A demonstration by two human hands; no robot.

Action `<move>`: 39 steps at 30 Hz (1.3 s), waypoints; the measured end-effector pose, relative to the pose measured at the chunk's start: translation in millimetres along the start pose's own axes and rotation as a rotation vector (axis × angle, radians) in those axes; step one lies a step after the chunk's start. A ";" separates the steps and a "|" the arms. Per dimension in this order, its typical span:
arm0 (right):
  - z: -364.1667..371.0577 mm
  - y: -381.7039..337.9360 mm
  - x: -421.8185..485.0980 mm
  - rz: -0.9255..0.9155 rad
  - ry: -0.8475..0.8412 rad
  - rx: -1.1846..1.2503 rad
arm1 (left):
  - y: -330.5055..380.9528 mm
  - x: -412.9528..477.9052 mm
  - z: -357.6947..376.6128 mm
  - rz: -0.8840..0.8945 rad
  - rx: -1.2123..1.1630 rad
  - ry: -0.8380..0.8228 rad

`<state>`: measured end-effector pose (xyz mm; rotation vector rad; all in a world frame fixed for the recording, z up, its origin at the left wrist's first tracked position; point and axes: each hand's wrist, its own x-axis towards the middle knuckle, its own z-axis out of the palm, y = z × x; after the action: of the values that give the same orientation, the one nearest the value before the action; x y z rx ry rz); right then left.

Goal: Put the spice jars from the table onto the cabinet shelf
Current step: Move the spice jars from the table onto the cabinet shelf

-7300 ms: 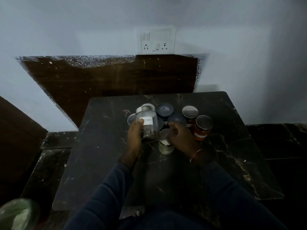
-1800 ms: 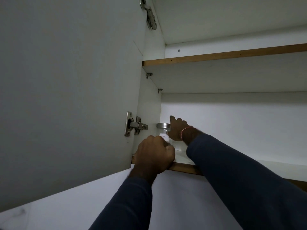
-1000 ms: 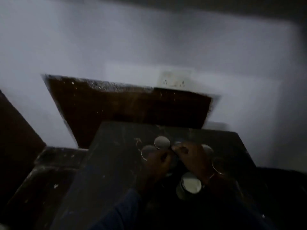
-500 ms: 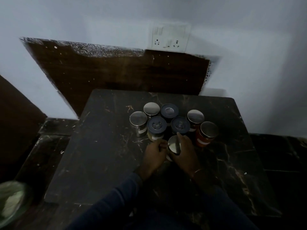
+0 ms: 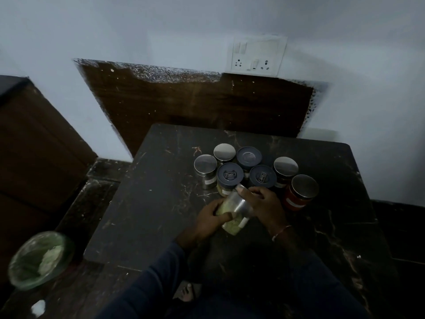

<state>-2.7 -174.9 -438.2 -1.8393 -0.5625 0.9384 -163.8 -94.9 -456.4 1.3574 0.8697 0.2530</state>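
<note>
Both hands hold one spice jar with yellow-green contents and a steel lid, tilted over the dark marble table. My left hand grips its lower body; my right hand curls round its lid end. Behind them stands a cluster of several jars: a steel-lidded jar, a blue-lidded "Flair" jar, another blue-lidded jar and a red jar at the right. The cabinet shelf is out of view.
A green-lined bin stands on the floor at the lower left. A brown cabinet side is at the left, a dark wooden panel leans on the wall behind the table, and a switch socket is above it.
The jar has been lifted off the table and tipped on its side between both hands. The view has shifted slightly; the other jars have not moved.
</note>
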 end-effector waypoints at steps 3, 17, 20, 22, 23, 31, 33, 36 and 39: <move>7.1 -5.3 1.7 -0.011 -0.011 -0.030 | -0.2 -5.1 -3.7 -0.019 -0.040 0.013; 35.4 -19.7 2.9 -0.117 -0.334 0.469 | 27.1 -25.1 5.1 -0.128 -0.635 0.158; 34.2 -24.4 -0.1 -0.185 -0.291 0.419 | 30.2 -26.0 6.5 -0.106 -0.767 0.110; 31.6 -25.6 -1.5 -0.223 -0.271 0.382 | 30.4 -25.1 7.7 -0.097 -0.804 0.075; 30.2 -24.7 -1.5 -0.236 -0.268 0.383 | 30.3 -24.6 9.1 -0.095 -0.803 0.062; 19.9 -23.6 1.0 -0.245 -0.283 0.439 | 32.5 -19.6 6.6 -0.114 -0.477 0.199; 20.6 -24.3 1.5 -0.252 -0.303 0.442 | 37.6 -20.7 4.6 -0.113 -0.431 0.236; 23.6 -25.3 1.6 -0.257 -0.319 0.460 | 40.4 -21.7 0.7 -0.100 -0.341 0.261; 26.7 -25.7 2.6 -0.265 -0.340 0.453 | 44.4 -24.7 -3.8 -0.085 -0.244 0.288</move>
<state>-21.9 -147.4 -422.5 -1.1786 -0.7133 1.0987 -168.9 -96.8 -405.7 1.0688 1.0959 0.4813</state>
